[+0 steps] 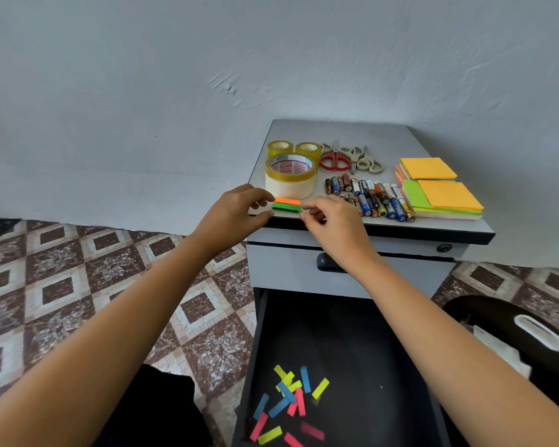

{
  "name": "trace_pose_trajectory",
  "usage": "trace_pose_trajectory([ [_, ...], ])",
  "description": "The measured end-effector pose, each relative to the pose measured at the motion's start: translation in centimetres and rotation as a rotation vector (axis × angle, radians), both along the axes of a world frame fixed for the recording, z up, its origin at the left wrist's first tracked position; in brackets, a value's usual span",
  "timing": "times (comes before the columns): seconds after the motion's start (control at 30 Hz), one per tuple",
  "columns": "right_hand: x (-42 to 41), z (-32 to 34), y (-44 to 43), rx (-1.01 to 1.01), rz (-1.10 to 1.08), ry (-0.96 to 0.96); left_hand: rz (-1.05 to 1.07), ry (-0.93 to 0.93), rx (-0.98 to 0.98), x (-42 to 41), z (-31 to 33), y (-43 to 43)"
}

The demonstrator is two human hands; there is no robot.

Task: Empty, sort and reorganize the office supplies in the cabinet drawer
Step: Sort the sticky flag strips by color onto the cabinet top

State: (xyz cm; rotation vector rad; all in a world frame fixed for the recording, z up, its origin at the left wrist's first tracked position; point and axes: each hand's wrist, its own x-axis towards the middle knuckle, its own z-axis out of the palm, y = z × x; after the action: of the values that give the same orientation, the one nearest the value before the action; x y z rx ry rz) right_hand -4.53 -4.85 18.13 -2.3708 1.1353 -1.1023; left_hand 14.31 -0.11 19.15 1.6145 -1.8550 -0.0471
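A small stack of orange and green sticky flags [286,204] lies at the front left edge of the grey cabinet top [339,130]. My left hand [236,210] pinches its left end and my right hand [328,221] pinches its right end. Behind it stand three tape rolls [289,175], scissors [349,159], a row of batteries [370,196] and sticky note pads [439,188]. Below, the black drawer [352,343] is pulled open, with several loose coloured flags [291,401] scattered on its floor.
The cabinet stands against a pale wall on a patterned tile floor [78,285]. A shut upper drawer with a dark handle [328,262] sits above the open one. A black bin [530,333] holding white paper is at the right.
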Motion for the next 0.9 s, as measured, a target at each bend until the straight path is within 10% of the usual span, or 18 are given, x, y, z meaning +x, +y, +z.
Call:
trace_pose_trajectory([
  [0.23, -3.4, -2.4, 3.9, 0.111, 0.06, 0.089, -0.024, 0.077, 0.028, -2.6, -3.3, 5.0],
  [0.9, -8.6, -18.6, 10.0, 0.561, 0.158, 0.643, -0.132, -0.062, 0.866, -9.0, -19.3, 8.9],
])
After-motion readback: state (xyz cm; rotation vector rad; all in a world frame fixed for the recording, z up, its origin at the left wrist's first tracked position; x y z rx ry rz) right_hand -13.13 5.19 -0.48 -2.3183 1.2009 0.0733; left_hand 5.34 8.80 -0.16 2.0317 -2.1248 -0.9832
